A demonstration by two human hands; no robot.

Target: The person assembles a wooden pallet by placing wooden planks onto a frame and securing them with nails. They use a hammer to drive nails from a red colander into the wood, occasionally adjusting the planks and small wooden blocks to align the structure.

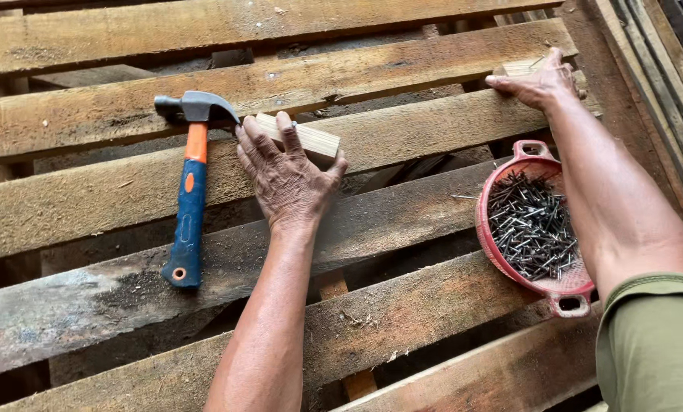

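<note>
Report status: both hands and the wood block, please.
Left hand grips small wood block. Right hand rests on plank end. Hammer and nail bowl close by.

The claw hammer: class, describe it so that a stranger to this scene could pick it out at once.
Start at the weathered wooden pallet slats that fill the view. Left of the left hand, which rests on a small pale wooden block, lies the claw hammer. Its grey steel head and orange-and-blue grip mark it as the only tool there.
</note>
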